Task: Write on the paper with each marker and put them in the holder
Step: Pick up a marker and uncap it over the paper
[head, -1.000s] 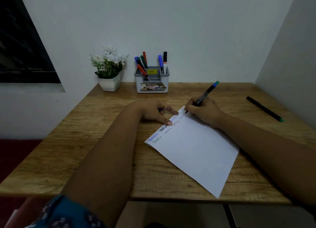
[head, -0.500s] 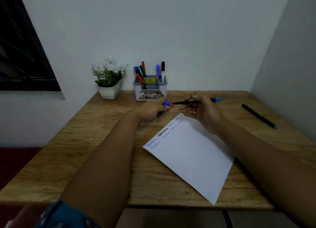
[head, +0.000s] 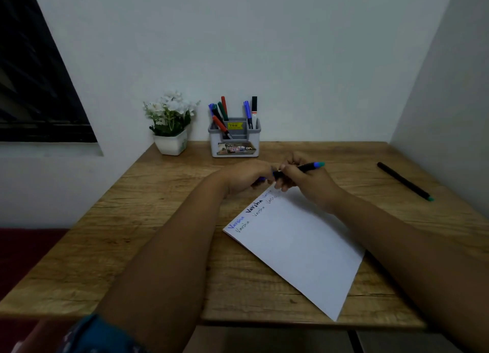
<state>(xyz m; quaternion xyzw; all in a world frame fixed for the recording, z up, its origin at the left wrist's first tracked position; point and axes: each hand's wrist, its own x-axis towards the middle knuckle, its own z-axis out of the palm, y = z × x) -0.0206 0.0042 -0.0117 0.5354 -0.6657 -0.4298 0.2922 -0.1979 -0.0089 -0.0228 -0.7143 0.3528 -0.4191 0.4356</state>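
1. Paper [head: 299, 249] lay angled on the wooden surface [head: 158, 246], with handwriting along its far edge.
2. Right hand [head: 304, 183] gripped a black marker [head: 308, 167], teal end pointing right.
3. Left hand [head: 248, 178] was curled around a blue cap [head: 260, 179], touching the right hand.
4. Spare black marker [head: 404, 181] lay far right.
5. Holder [head: 235, 138] with markers and a flower pot [head: 171, 143] stood at the wall.
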